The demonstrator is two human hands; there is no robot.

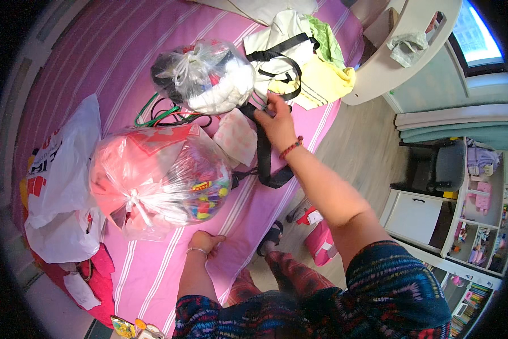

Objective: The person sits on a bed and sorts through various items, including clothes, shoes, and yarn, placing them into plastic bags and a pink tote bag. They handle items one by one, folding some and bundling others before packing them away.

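Observation:
My right hand is over the bed with thumb and fingers curled at a black strap; whether they grip it is unclear. A thin cord passes by its fingertips. My left hand rests on the pink striped bedsheet, its fingers partly hidden. Beyond it sits a tied clear plastic bag with pink and multicoloured contents. A second tied clear bag holds white and dark items. Between the bags lie green and black cords and a pale pink-patterned cloth or pouch.
White, green and yellow fabric with a black buckled strap lies at the far right of the bed. A white printed plastic bag is at left. On the floor are a pink box-like item and a dark chair.

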